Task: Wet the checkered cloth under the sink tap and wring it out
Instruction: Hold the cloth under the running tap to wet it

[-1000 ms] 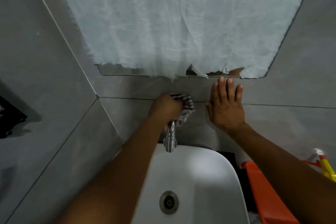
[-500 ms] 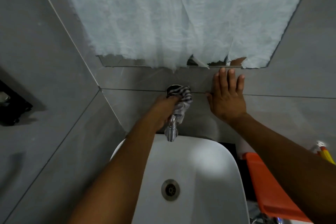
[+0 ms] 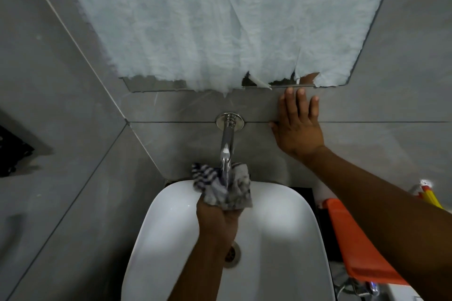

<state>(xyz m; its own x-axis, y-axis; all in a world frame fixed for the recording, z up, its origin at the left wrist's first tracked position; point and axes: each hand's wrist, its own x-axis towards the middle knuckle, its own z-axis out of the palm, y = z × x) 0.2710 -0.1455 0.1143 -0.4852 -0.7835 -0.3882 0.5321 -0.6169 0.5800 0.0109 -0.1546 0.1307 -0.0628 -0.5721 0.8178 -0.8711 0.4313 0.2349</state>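
While my left hand (image 3: 216,217) grips the bunched cloth (image 3: 221,184) under the tap (image 3: 226,151) at the sink's (image 3: 293,227) back edge | right hand (image 3: 297,124) flat, empty, on wall | soft, heavier and slippery once soaked, I'd judge; grip both ends to wring.

My left hand (image 3: 218,219) is out in front, low and centred, forearm running up from the bottom edge, fingers curled tight round a bunched checkered cloth (image 3: 222,186) with the fabric sticking out past the knuckles. My right hand (image 3: 297,124) is up higher, arm stretched from the right, palm flat against the wall (image 3: 391,110), fingers spread and pointing up.
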